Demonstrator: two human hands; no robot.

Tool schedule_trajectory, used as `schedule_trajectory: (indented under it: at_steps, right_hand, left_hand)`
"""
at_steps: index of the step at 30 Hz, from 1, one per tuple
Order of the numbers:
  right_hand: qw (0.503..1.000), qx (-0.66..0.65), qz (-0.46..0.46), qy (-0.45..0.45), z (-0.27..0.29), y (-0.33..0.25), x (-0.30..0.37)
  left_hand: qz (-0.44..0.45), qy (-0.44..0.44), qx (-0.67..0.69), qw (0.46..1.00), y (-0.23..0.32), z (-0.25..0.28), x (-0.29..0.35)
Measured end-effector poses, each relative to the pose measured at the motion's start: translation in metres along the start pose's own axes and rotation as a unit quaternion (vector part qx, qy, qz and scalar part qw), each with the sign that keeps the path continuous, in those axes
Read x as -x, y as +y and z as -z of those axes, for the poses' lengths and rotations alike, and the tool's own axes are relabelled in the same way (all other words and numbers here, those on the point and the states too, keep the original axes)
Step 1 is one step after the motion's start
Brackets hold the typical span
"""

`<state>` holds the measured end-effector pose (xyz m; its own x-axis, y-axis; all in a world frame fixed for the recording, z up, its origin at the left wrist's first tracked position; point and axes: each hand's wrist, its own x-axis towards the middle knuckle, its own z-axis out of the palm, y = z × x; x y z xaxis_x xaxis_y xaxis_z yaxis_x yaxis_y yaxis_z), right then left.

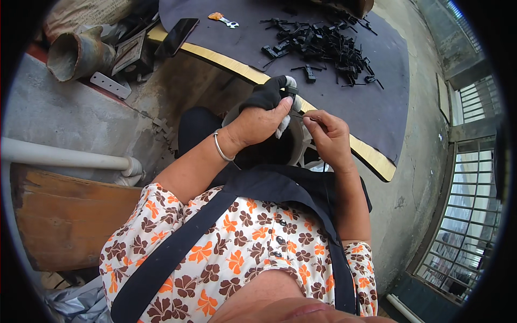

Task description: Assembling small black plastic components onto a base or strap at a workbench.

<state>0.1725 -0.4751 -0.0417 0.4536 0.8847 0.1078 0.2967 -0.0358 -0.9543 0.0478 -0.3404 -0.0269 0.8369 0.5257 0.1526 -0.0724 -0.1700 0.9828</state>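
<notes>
My left hand (262, 116), partly covered by a black and white glove, is closed at the table's near edge. Between its thumb and fingers sits a small black plastic part (291, 92), mostly hidden by the fingers. Just to the right, my bare right hand (330, 137) pinches a thin dark piece that points toward the part; its kind is too small to make out. Farther back on the table lies a heap of similar black parts (318, 46) with thin rods sticking out. One loose black part (309, 73) lies nearer to my hands.
A dark-topped table (237, 46) with a pale yellow edge spans the far side. On it are a phone (177, 36) and a small orange-handled wrench (223, 20). Below my hands stands a pale bucket (294, 141). A rusty pipe piece (75, 55) lies at the far left.
</notes>
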Motion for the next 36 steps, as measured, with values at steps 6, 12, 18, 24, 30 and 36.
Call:
schedule_trajectory:
  at_steps: [6, 12, 18, 24, 30, 36]
  right_hand:
    - [0.987, -0.117, 0.092, 0.065, -0.004, -0.002, -0.005]
    - [0.985, -0.166, -0.004, 0.042, -0.011, -0.001, -0.004]
    - [0.984, -0.177, -0.015, 0.002, -0.008, -0.002, -0.004]
    - [0.998, 0.016, 0.037, -0.045, -0.003, -0.006, -0.002]
    - [0.999, -0.040, -0.018, -0.027, -0.020, 0.008, -0.006]
    - [0.994, 0.076, -0.046, -0.070, -0.003, 0.014, -0.020]
  left_hand:
    - [-0.030, -0.065, -0.043, 0.997, 0.001, -0.002, 0.003]
    - [-0.033, -0.134, -0.038, 0.990, 0.000, -0.001, 0.004]
    - [-0.052, -0.137, -0.007, 0.989, 0.003, -0.005, 0.006]
    - [-0.004, -0.078, 0.001, 0.997, 0.005, -0.003, 0.007]
    - [-0.234, -0.045, -0.262, 0.935, -0.007, -0.004, 0.007]
    - [-0.148, -0.074, -0.217, 0.962, -0.022, 0.009, 0.007]
